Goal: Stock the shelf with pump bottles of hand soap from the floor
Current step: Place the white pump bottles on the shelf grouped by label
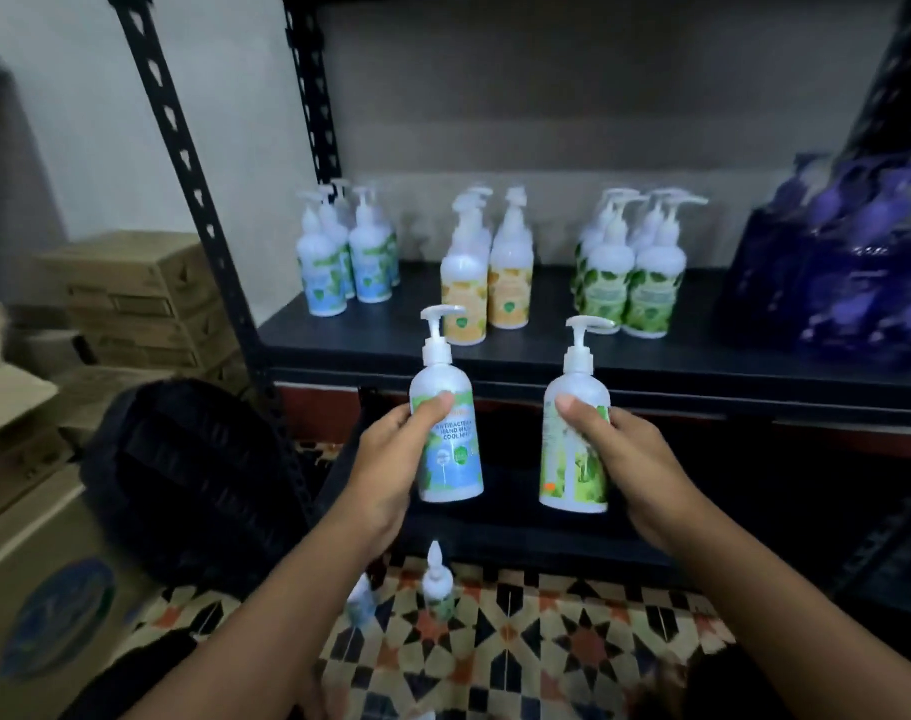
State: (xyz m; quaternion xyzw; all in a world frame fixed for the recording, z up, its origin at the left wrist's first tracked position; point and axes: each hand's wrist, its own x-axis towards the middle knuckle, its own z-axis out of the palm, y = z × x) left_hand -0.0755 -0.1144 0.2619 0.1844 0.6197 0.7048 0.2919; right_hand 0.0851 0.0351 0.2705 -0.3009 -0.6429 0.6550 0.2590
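Step in hand: carrying two bottles up to the shelf [547, 358].

- My left hand [386, 454] grips the blue-label bottle [456, 472] at centre frame, thumb across its front, fingers curled behind.
- My right hand [638, 452] grips the green-label bottle [573, 462] the same way, just right of centre.
- Both bottles are upright, apart, and in front of the shelf edge, not yet set down.

Next move, as I judge it: blue to the blue group [321, 262] at mid-left, green to the green group [625, 272] at mid-right, each in the front row with its pump clear. More bottles on the floor [438, 584] wait at lower centre.
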